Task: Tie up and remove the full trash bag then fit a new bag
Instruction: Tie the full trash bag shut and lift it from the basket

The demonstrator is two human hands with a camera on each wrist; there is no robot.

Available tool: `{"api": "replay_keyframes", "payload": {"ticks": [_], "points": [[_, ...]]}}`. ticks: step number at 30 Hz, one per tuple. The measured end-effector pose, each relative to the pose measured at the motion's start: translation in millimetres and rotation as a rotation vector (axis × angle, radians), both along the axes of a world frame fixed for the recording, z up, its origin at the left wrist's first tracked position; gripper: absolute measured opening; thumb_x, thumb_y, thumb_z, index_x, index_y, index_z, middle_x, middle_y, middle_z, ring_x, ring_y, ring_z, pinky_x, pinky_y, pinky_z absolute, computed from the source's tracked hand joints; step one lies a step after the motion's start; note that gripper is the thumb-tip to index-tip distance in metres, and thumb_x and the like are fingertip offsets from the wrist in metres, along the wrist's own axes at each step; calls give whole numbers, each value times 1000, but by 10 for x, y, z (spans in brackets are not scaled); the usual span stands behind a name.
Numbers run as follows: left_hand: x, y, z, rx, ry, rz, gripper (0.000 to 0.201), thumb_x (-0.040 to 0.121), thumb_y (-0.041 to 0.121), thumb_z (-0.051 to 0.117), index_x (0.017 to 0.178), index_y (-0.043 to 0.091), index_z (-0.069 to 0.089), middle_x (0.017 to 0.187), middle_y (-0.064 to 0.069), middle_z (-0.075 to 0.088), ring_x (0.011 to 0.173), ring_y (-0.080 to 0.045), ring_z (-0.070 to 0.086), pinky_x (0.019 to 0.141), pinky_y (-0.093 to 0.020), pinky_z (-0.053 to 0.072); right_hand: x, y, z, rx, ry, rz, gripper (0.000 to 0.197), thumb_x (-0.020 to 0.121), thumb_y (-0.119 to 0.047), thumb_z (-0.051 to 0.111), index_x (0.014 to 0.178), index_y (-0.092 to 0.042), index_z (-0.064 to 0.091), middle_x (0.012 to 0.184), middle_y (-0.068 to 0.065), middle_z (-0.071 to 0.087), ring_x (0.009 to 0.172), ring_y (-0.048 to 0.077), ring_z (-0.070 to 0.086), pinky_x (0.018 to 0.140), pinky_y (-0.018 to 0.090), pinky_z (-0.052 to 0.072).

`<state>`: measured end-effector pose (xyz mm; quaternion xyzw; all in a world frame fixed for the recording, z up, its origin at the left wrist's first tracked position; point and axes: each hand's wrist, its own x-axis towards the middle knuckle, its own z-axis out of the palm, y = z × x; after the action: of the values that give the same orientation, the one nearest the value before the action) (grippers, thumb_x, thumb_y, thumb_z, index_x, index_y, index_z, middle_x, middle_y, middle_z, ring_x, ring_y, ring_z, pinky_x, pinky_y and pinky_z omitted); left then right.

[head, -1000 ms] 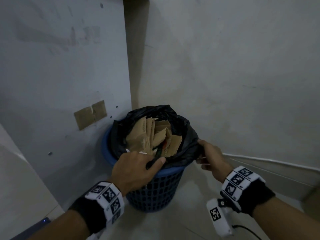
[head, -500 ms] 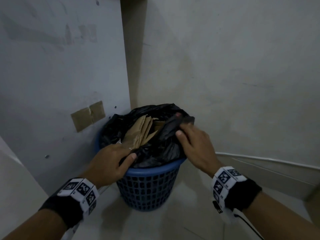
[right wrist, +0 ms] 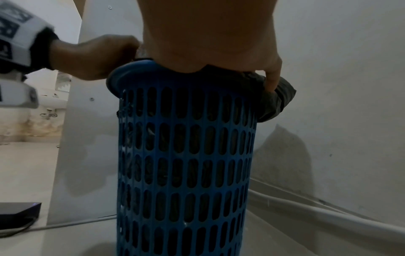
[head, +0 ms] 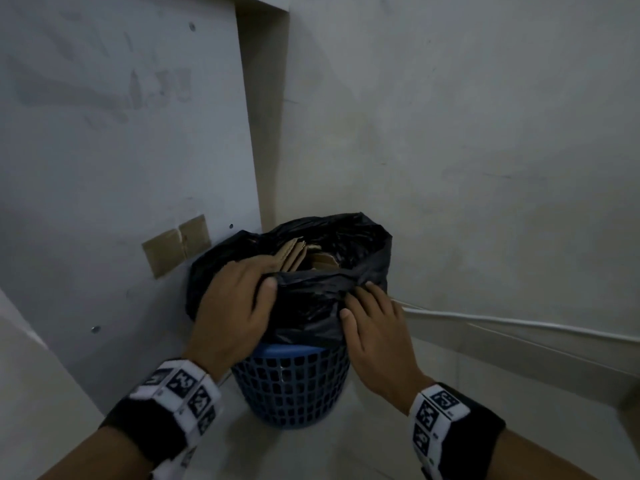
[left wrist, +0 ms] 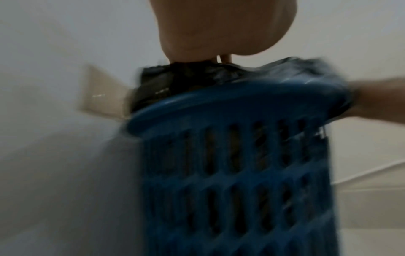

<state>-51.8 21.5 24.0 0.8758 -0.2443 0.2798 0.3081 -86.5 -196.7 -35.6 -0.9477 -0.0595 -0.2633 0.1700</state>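
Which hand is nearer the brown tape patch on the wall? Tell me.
Left. The left hand holds the black trash bag on the side facing the tape patch; the right hand holds the bag's opposite side, farther away.

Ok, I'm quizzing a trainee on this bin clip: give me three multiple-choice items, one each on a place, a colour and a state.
1. Where does the bin stand?
A on a shelf
B on the floor in a wall corner
C on a chair

2. What colour is the bin?
A red
B white
C blue

3. How is the trash bag?
A knotted shut
B open at the top
C lifted out

Answers: B, walls meet behind it; C, its blue lattice shows in every view; B, cardboard shows in its mouth while the left hand and right hand grip its edge.
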Motion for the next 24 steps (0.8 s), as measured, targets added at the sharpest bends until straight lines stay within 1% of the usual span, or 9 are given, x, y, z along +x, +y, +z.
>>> {"api": "replay_keyframes", "payload": {"ticks": [3,6,9,10,12,15,18,20,24], "points": [[-88,-401,114,86,-16,-49,44,97,44,30,125,22,56,125,6,60,112,-12,54,95,-30,42,-68,10,-27,-26,-6,26,56,102,-43,10,125,-21,56,137,2,53,137,27,37,107,49,36],[-159,-707,24,205,51,-18,43,96,50,28,115,27,58,107,9,63,94,-12,59,78,-28,47,-123,-30,13,41,-154,26,36,100,-33,30,105,-16,61,122,6,60,120,29,50,97,47,44],[-200,-781,-241,267,117,88,40,94,55,31,101,26,56,96,5,55,85,-15,54,60,-29,46,-116,-91,99,323,-228,16,23,97,-27,38,91,-20,58,94,-4,59,88,20,52,75,35,44],[-216,-775,-299,283,90,111,36,94,54,34,99,25,55,95,5,53,84,-15,53,55,-27,42,-96,-112,119,449,-205,8,21,98,-27,39,86,-23,56,84,-7,56,80,17,51,69,35,43],[-255,-762,-338,281,38,104,28,93,48,41,100,25,55,95,4,50,82,-15,51,49,-23,35,-53,-140,148,715,-110,-8,25,100,-30,41,78,-25,52,68,-6,52,64,17,50,61,46,43],[-316,-743,-316,242,5,78,20,92,42,46,97,25,55,94,3,47,76,-13,51,47,-21,33,-36,-147,234,857,-43,-31,36,97,-45,42,70,-23,49,60,-1,50,55,18,48,56,46,44],[-343,-727,-286,220,33,36,21,90,40,47,106,29,55,98,3,49,77,-14,53,52,-25,43,-10,-108,390,843,59,-5,48,91,-57,49,70,-14,50,59,0,49,54,15,47,53,34,40],[-334,-724,-245,205,59,-2,27,88,38,48,113,30,54,102,3,49,83,-16,54,64,-33,48,23,-108,449,803,73,-1,46,90,-49,57,73,-6,52,59,1,46,54,13,43,53,29,36],[-256,-748,-63,119,93,-163,46,85,38,47,130,28,46,124,7,45,111,-14,49,91,-39,47,13,-141,600,787,6,70,39,95,-33,54,75,1,57,66,16,58,59,23,53,56,35,42]]}}
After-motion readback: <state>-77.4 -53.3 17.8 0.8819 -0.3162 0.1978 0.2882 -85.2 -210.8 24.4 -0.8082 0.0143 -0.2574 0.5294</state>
